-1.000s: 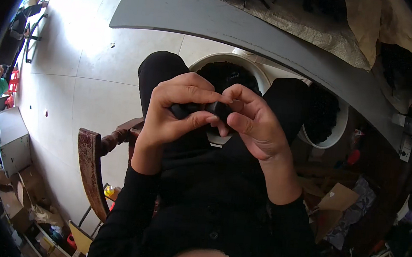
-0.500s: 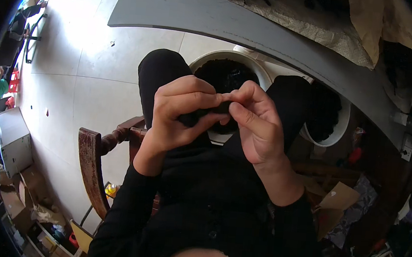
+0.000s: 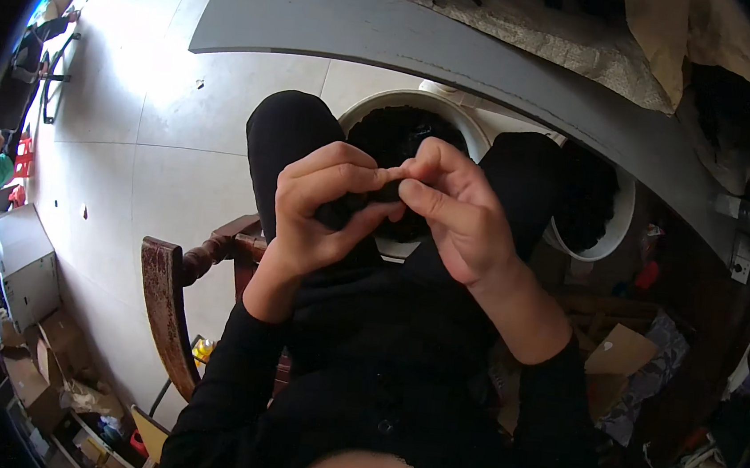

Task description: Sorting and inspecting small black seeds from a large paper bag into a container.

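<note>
A small dark piece (image 3: 369, 200) is pinched between both sets of fingers, right over the lap. The left hand (image 3: 324, 207) is curled around it from the left, fingers (image 3: 335, 177) bent over the top and the thumb tucked under. The right hand (image 3: 453, 210) is closed in from the other side, fingertips touching the left ones, so barely any of the piece can be seen; what it actually is can't be told.

Directly behind the hands a white bucket (image 3: 364, 108) of dark stuff is wedged between the knees, so forward room is pretty tight. A second white bucket (image 3: 611, 232), also loaded with dark material, is set just off the right knee.

Beyond the buckets, the curved edge of a grey desk (image 3: 428, 38) is swept across the top, with crumpled covering piled on it. The right side is boxed in by cardboard (image 3: 619, 349) and clutter. The left is far more open: pale tiled floor (image 3: 126, 123), with only a wooden chair arm (image 3: 164, 305) close by the left elbow and boxes (image 3: 34, 356) stacked well off at the edge.
</note>
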Demonstrator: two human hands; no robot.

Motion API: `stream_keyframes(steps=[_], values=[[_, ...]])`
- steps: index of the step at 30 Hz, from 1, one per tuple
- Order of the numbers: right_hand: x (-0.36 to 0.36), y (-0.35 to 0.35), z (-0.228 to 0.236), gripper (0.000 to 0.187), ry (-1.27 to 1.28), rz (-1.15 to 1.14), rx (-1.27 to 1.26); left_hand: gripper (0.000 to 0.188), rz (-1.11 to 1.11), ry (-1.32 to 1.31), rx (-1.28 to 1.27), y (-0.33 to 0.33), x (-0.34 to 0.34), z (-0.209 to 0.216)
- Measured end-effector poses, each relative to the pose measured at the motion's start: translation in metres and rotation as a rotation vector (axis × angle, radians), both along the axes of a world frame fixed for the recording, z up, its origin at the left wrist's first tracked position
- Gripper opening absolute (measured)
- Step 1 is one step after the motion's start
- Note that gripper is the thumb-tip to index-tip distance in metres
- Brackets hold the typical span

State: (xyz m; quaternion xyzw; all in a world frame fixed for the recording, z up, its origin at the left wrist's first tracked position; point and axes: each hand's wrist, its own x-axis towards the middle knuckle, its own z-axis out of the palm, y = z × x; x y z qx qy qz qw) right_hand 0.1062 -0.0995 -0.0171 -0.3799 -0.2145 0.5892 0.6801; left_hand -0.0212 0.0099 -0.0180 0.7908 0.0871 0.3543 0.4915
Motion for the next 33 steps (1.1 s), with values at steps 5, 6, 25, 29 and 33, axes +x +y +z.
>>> stream_keyframes(steps=[5, 6, 25, 29, 33], values=[[0.009, -0.005, 0.008, 0.022, 0.207, 0.177, -0.086, 0.035, -0.13, 0.003, -0.232, 0.002, 0.0, 0.002], [0.008, -0.005, 0.01, 0.022, 0.211, 0.182, -0.085, 0.035, -0.125, 0.008, -0.231, 0.005, 0.0, 0.003], [0.017, -0.024, 0.026, 0.022, -0.605, 0.54, -0.036, 0.021, -0.562, -0.025, -0.021, 0.018, 0.006, 0.006], [0.035, -0.02, 0.014, 0.021, -0.796, 0.58, -0.044, 0.02, -0.484, 0.055, 0.009, 0.007, 0.005, -0.012], [0.065, 0.011, 0.009, 0.02, -1.337, 0.292, 0.121, 0.024, -0.243, 0.21, -0.097, 0.001, 0.017, -0.026]])
